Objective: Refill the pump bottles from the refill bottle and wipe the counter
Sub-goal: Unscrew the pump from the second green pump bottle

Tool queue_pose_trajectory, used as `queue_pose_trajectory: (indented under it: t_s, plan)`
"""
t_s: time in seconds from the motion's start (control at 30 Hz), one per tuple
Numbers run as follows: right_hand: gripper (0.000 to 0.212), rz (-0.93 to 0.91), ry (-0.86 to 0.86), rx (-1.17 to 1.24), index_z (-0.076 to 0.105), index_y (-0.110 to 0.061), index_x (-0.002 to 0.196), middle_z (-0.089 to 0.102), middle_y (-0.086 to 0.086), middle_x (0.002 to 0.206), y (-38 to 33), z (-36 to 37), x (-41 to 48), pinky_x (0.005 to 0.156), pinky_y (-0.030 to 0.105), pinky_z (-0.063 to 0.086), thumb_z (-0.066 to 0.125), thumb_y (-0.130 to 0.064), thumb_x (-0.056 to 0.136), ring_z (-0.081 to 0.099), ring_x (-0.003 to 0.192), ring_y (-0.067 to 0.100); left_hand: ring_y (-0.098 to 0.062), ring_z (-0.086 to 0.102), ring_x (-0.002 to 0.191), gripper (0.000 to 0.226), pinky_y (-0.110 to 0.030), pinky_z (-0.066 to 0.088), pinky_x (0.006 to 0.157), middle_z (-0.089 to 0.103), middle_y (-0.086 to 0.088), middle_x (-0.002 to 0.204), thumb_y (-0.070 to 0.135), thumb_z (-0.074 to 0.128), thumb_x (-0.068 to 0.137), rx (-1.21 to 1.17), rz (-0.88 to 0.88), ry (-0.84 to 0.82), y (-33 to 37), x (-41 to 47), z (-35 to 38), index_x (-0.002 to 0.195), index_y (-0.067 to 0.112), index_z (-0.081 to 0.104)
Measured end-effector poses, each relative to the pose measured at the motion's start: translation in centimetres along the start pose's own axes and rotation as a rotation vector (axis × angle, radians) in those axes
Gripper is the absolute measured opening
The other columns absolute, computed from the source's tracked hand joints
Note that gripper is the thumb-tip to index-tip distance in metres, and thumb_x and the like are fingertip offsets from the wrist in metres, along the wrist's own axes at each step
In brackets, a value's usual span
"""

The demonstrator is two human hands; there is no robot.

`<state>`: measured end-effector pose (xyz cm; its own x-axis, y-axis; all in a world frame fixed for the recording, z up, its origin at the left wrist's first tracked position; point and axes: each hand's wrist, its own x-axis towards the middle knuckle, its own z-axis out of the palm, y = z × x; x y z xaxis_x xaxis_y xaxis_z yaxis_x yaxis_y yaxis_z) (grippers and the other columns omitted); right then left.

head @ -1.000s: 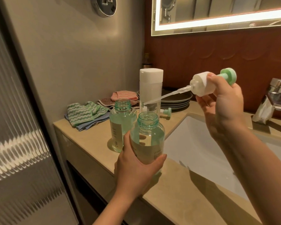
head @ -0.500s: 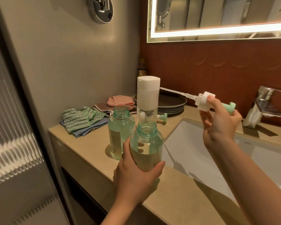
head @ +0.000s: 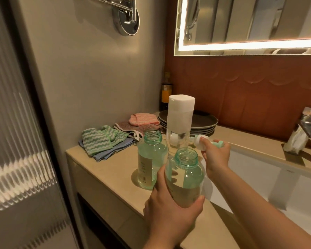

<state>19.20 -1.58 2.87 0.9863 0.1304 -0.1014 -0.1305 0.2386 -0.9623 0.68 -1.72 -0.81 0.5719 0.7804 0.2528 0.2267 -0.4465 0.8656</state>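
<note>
Two clear green pump bottles stand uncapped on the beige counter [head: 104, 169]. My left hand [head: 171, 211] grips the near bottle [head: 185, 178] around its lower body at the counter's front edge. The second bottle [head: 151, 159] stands just behind it to the left. My right hand [head: 216, 155] holds a white pump head with a green top [head: 205, 142] low beside the tall white-capped refill bottle [head: 180, 121]. Another pump head shows through the refill bottle's clear base.
Folded cloths, green striped [head: 101, 141] and pink [head: 144, 119], lie at the back left. A stack of dark plates [head: 205, 123] sits behind the refill bottle. The white sink basin [head: 258, 186] opens to the right, with a chrome faucet [head: 305, 130] beyond.
My right hand has carried the pump head down from chest height to counter level beside the refill bottle. My left hand still holds the near bottle.
</note>
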Motion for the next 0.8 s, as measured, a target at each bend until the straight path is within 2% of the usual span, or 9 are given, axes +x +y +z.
queue_pose_trajectory:
  t_s: [0.07,0.13,0.23,0.4,0.47,0.6,0.7,0.8]
  plan:
    - [0.045,-0.003,-0.003,-0.024,0.043,-0.021,0.111,0.051,0.013,0.122,0.3,0.8,-0.3,0.083,0.037,0.052,0.074,-0.021,0.078,0.057,0.101,0.026,-0.013,0.049,0.116,0.098,-0.032,0.038,0.101,0.046,0.023,0.122,0.074,0.059,0.045,0.008,-0.021,-0.01,0.2,0.0,-0.1,0.118,0.062,-0.006]
    - [0.047,-0.011,0.01,-0.049,0.043,-0.017,0.118,0.048,0.013,0.125,0.5,1.4,-0.7,0.071,0.031,0.046,0.072,-0.021,0.08,0.055,0.099,0.024,-0.012,0.049,0.117,0.099,-0.031,0.037,0.1,0.047,0.022,0.125,0.078,0.052,0.04,0.009,-0.041,-0.005,0.2,0.1,-0.3,0.117,0.061,-0.008]
    - [0.051,-0.017,0.019,-0.081,0.042,-0.011,0.124,0.046,0.014,0.129,1.0,1.5,-0.6,0.061,0.022,0.038,0.07,-0.02,0.082,0.05,0.096,0.022,-0.01,0.049,0.117,0.099,-0.03,0.037,0.1,0.047,0.024,0.124,0.079,0.049,0.038,0.003,-0.039,0.001,0.3,0.1,-0.4,0.117,0.061,-0.007]
    - [0.051,0.011,-0.002,-0.102,0.042,-0.011,0.123,0.05,0.014,0.125,1.1,1.3,-0.6,0.074,0.03,0.041,0.07,-0.02,0.082,0.052,0.096,0.023,-0.007,0.047,0.114,0.096,-0.029,0.035,0.1,0.035,0.036,0.099,0.076,0.052,0.04,-0.008,-0.015,0.0,0.2,0.1,-0.3,0.115,0.063,-0.007]
    - [0.05,0.015,-0.024,-0.112,0.042,-0.011,0.124,0.051,0.014,0.123,1.0,1.3,-0.7,0.071,0.029,0.041,0.069,-0.02,0.083,0.052,0.096,0.023,-0.007,0.046,0.112,0.095,-0.029,0.034,0.1,0.032,0.038,0.097,0.075,0.054,0.042,-0.01,-0.015,-0.003,0.3,0.0,-0.3,0.114,0.064,-0.007]
    - [0.05,-0.001,-0.095,-0.137,0.042,-0.008,0.123,0.051,0.012,0.116,1.2,1.6,-0.7,0.057,0.022,0.039,0.069,-0.02,0.083,0.052,0.091,0.021,-0.009,0.048,0.113,0.096,-0.031,0.037,0.101,0.038,0.03,0.105,0.076,0.052,0.041,-0.012,-0.011,0.0,0.2,0.0,-0.3,0.116,0.063,-0.007]
    - [0.054,0.013,-0.112,-0.164,0.043,-0.008,0.124,0.054,0.012,0.117,1.8,2.3,-0.8,0.073,0.028,0.045,0.071,-0.022,0.08,0.055,0.095,0.024,-0.011,0.049,0.114,0.096,-0.032,0.038,0.102,0.04,0.029,0.109,0.074,0.055,0.043,-0.018,-0.01,0.0,0.2,0.0,-0.2,0.116,0.064,-0.006]
    - [0.06,0.001,-0.148,-0.189,0.047,-0.008,0.123,0.059,0.015,0.116,2.8,3.4,-0.7,0.084,0.035,0.05,0.076,-0.027,0.075,0.06,0.098,0.029,-0.011,0.049,0.114,0.095,-0.031,0.039,0.101,0.038,0.031,0.104,0.076,0.053,0.04,-0.023,0.001,0.011,0.1,0.0,-0.1,0.117,0.064,-0.003]
